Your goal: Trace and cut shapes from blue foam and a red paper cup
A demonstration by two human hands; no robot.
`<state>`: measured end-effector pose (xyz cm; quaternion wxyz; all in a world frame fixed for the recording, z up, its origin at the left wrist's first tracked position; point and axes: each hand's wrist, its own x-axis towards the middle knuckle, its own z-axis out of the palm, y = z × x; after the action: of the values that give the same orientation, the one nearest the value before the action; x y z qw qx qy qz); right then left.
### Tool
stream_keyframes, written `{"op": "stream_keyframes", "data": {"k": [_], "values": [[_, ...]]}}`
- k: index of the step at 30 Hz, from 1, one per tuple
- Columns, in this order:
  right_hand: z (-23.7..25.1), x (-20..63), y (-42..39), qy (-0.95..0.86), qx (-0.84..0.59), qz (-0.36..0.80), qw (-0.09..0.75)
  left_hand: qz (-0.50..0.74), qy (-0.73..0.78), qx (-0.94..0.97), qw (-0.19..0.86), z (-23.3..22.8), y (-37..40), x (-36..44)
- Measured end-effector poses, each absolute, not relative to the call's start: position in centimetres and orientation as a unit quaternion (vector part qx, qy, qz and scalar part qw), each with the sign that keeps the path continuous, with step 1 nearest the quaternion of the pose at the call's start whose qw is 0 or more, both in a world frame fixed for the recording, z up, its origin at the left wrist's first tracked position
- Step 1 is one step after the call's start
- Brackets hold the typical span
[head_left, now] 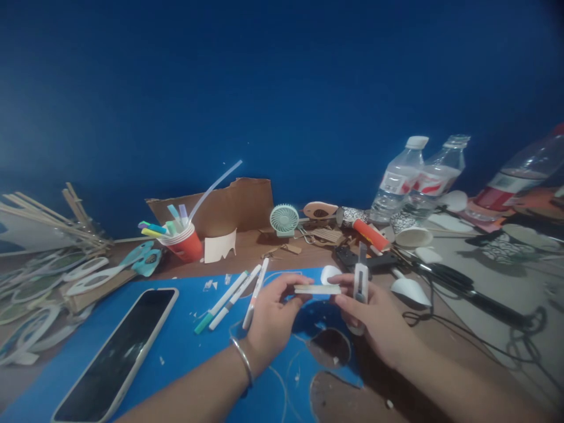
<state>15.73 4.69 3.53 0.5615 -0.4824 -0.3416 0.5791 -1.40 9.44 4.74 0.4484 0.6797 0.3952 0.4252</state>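
Note:
Above a blue sheet (194, 311), a small flat white piece with a layered-looking edge (317, 289) is held level. The thumb and fingers of my left hand (273, 320) pinch its left end. My right hand (379, 320) is closed around a white utility knife (361, 282) that points upward, and its thumb and fingertips also touch the piece's right end. A rounded white object (330, 274) shows just behind the piece; its kind is unclear. Left of my left hand lie several markers (235, 296). Cut-out holes (330, 346) in the sheet show brown table below my hands.
A phone (118, 352) lies at left, near cut-out paper shapes (39, 282). Behind are a red paper cup (187, 244) of markers, cardboard (238, 202) and a small fan (284, 220). To the right are a glue gun (370, 258), its cord, scissors (476, 299) and plastic bottles (399, 182).

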Motion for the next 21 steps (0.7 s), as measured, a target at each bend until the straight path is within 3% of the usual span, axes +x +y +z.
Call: {"op": "stream_keyframes", "data": {"k": [6, 14, 21], "values": [[3.68, 15.60, 4.87, -0.299, -0.386, 0.638, 0.596, 0.438, 0.337, 0.729, 0.405, 4.66, 9.35, -1.46], [3.50, 15.74, 5.06, -0.269, -0.420, 0.627, 0.599, 0.402, 0.321, 0.782, 0.352, 4.73, 9.28, -1.54], [3.11, 15.92, 5.03, -0.289, -0.459, 0.586, 0.602, 0.336, 0.291, 0.808, 0.387, 5.56, 8.85, -1.29]]}}
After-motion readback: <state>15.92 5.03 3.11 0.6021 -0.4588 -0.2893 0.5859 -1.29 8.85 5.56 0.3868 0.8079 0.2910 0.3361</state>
